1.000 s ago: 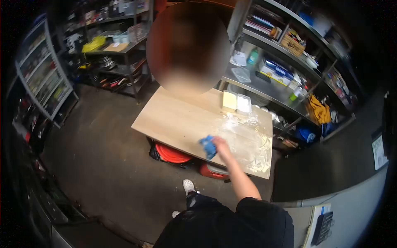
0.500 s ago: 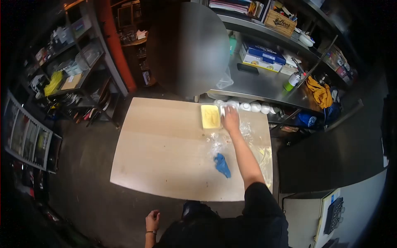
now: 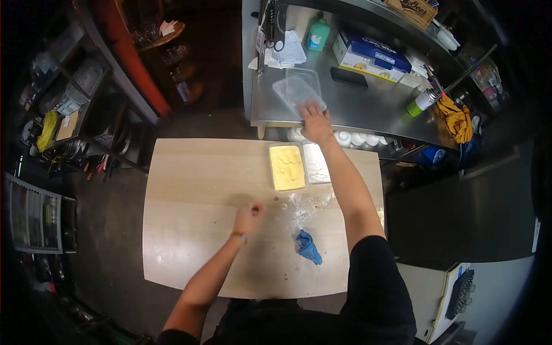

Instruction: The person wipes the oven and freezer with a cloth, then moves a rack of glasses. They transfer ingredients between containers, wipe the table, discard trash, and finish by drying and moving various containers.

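My right hand (image 3: 317, 122) reaches to the front of the steel counter, its fingers spread over the near edge of the clear plastic lids (image 3: 296, 86). My left hand (image 3: 249, 218) is above the middle of the wooden table, blurred by motion, and its fingers cannot be made out. A clear tub of yellow, crumbly-looking contents (image 3: 287, 167) stands near the table's far edge. Right beside it is a clear tub of white powder (image 3: 317, 163), partly covered by my right forearm. Nearer to me lies a crumpled blue cloth or glove (image 3: 309, 247), below a patch of scattered white powder (image 3: 300, 210).
The wooden table (image 3: 190, 201) ends just short of the steel counter (image 3: 379, 109). On the counter stand a green bottle (image 3: 317, 33), a blue-and-white box (image 3: 372, 54), a dark phone-like slab (image 3: 349, 77) and a spray can (image 3: 422, 102). Loaded shelves stand at the left.
My right hand has moved from the white powder tub up to the lids. My left hand has come up from beside my body to over the table. The large round blur at the top is gone.
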`<state>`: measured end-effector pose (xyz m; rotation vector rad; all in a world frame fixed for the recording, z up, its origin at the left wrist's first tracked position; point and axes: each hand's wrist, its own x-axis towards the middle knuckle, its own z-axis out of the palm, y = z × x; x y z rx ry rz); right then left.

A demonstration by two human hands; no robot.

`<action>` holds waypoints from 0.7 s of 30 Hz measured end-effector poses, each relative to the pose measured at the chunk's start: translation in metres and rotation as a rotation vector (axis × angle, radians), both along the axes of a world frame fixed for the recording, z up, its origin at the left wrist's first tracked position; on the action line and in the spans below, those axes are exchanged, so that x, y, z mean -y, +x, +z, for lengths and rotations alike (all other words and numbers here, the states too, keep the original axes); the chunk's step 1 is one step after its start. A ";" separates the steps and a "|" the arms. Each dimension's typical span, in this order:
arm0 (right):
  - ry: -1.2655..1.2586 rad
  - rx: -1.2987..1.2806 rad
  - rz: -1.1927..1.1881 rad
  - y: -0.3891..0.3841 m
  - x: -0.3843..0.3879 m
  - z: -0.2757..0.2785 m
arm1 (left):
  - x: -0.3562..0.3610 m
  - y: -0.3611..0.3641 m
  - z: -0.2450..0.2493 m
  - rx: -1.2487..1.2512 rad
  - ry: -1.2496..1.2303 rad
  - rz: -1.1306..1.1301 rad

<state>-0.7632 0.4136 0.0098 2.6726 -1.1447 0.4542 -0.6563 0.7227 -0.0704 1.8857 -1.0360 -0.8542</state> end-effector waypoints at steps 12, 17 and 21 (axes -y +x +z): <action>-0.330 0.146 0.141 -0.042 -0.016 0.056 | 0.104 0.002 -0.048 0.056 0.103 -0.030; 0.360 0.820 -0.160 -0.056 -0.091 0.108 | 0.072 0.037 -0.035 -0.288 0.138 0.019; 0.931 1.307 -0.114 -0.069 -0.162 0.053 | 0.007 0.077 -0.027 -0.314 0.125 0.041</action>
